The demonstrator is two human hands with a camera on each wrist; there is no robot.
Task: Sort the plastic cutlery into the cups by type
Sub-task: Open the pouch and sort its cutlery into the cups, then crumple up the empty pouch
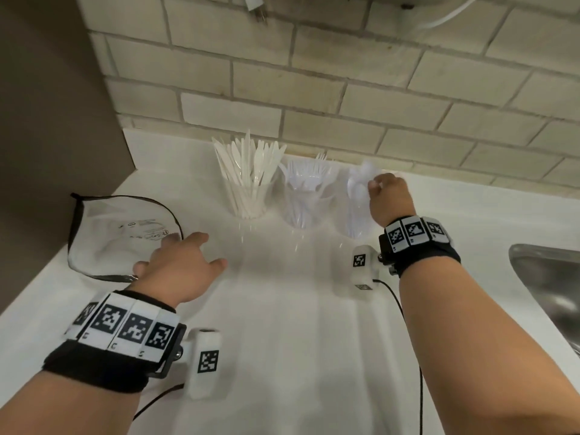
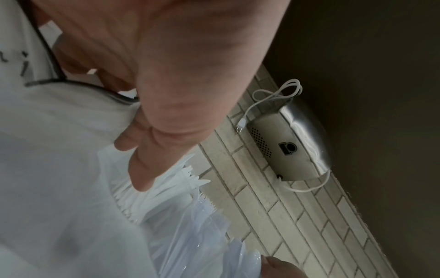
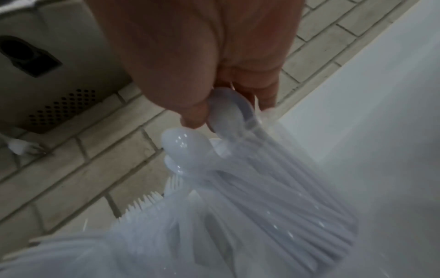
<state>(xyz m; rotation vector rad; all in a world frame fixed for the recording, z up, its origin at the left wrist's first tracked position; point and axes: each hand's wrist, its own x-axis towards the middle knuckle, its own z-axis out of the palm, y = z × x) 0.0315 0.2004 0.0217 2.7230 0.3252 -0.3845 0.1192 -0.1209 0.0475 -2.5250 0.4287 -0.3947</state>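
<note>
Three clear cups stand in a row by the tiled wall: the knife cup [image 1: 249, 196], the fork cup [image 1: 303, 200] and the spoon cup [image 1: 357, 208]. My right hand [image 1: 387, 196] is at the spoon cup's top and pinches the bowl of a white spoon [image 3: 229, 111] between thumb and fingers, its handle down among the other spoons [image 3: 273, 178]. My left hand [image 1: 180, 265] hovers over the counter with fingers spread and nothing in it, reaching toward a clear plastic bag [image 1: 119, 233] with a black rim.
A white counter [image 1: 282, 324] runs under both arms. A steel sink [image 1: 552, 290] lies at the right edge. A dark cabinet side [image 1: 47, 120] walls off the left. A metal dispenser [image 2: 292, 139] with a white cord hangs on the wall above.
</note>
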